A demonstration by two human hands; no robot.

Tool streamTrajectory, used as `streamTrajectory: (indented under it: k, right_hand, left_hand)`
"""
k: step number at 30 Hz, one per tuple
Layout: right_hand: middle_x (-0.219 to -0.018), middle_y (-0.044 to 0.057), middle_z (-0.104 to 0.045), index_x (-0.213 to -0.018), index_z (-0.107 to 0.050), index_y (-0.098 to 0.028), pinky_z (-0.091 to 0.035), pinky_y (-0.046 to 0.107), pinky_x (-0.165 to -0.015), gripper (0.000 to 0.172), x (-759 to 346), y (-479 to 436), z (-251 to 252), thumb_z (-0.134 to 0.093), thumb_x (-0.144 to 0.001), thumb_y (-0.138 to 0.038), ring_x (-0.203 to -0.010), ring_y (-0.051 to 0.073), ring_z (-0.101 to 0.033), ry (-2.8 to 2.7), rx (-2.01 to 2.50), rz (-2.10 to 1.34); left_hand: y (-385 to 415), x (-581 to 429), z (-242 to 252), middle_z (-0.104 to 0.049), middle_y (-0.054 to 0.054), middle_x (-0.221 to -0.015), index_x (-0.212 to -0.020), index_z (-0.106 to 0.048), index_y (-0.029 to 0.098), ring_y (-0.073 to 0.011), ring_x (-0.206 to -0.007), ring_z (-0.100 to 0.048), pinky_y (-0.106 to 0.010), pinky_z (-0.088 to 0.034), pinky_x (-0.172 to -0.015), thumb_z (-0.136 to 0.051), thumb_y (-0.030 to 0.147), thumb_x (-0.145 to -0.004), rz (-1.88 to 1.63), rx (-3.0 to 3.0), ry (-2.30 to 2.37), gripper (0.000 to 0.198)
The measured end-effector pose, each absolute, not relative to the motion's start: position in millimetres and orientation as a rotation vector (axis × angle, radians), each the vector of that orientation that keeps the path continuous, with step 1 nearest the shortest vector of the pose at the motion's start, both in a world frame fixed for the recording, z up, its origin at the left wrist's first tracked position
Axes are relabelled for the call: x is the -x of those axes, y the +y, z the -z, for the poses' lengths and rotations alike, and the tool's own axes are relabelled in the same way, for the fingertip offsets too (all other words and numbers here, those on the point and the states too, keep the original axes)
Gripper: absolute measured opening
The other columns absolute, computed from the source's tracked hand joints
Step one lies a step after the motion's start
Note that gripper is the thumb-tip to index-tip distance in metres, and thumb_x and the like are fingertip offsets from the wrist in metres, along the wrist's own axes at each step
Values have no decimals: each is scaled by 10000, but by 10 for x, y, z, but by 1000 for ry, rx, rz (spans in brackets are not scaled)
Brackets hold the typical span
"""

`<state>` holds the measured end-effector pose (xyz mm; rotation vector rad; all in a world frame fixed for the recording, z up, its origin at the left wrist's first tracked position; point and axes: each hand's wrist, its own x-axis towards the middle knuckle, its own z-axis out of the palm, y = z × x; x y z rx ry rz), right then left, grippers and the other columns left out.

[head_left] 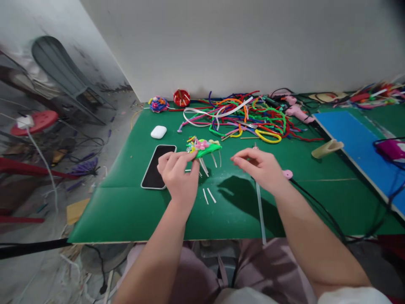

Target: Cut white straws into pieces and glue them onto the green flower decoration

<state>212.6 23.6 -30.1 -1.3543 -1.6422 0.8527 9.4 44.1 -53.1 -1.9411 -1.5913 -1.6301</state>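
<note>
My left hand [179, 171] pinches the edge of a small green craft piece [207, 150] decorated with a pink flower and yellow bits. Thin white strips hang from its underside. To the right, my right hand [257, 165] has its thumb and index finger pressed together, apart from the piece; anything between them is too small to make out. Beneath that hand is a pink glue gun [287, 174], mostly hidden, with a clear glue stick [260, 211] reaching past the table's front edge. Two loose white strips [209, 196] lie between my forearms.
A phone [155, 169] and a white earbud case [158, 131] lie at left. Behind are tangled pipe cleaners [228, 112], yellow-handled scissors [268, 136] and another pink glue gun [297, 112]. A blue board [357, 147], a bamboo piece [327, 148] and black cables occupy the right.
</note>
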Motion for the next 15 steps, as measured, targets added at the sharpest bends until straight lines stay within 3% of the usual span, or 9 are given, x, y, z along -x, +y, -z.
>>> streamTrajectory:
  k: [3,5,8,13,15]
  right_hand:
    - [-994,72,-669,-973,-670,-201,-445,393,-872,252,-2604,177,376,-568,-818,-371,-987,244,-585,-2029,1588,-271]
    - [-1124,119,-631,-1117,-623,-175,-441,432,-891,372,-2902,148,512,-573,-808,-376,-1048,293,-562,-2178,1742,-109]
    - [-1263,175,-547,-1169,-583,-131,-433,455,-921,513,-3147,152,723,-644,-733,-393,-1133,350,-517,-2332,1889,-83]
    - [-1040,120,-623,-977,-612,-162,-464,410,-840,283,-3127,217,831,-579,-777,-360,-949,281,-583,-2404,1972,-269]
    - [-1017,108,-614,-983,-593,-170,-459,410,-834,239,-3109,209,785,-543,-797,-313,-942,275,-576,-2339,1991,-285]
  left_hand:
    - [477,-35,490,-645,-7,-733,-750,-674,201,-166,-807,-539,-320,-421,-768,-660,217,-724,1762,1952,-1805,33]
    - [494,-3,481,-631,-1,-733,-774,-676,208,-155,-783,-542,-294,-422,-716,-673,266,-718,1867,1978,-1976,81]
    - [503,14,478,-624,1,-745,-795,-678,214,-138,-737,-541,-266,-398,-636,-684,322,-705,2039,1985,-2151,141]
    - [508,10,442,-618,4,-727,-770,-678,205,-124,-697,-530,-251,-356,-579,-704,330,-679,2185,1951,-2205,156]
    - [513,22,420,-616,9,-703,-767,-680,205,-122,-685,-529,-251,-354,-578,-711,322,-673,2248,1921,-2200,154]
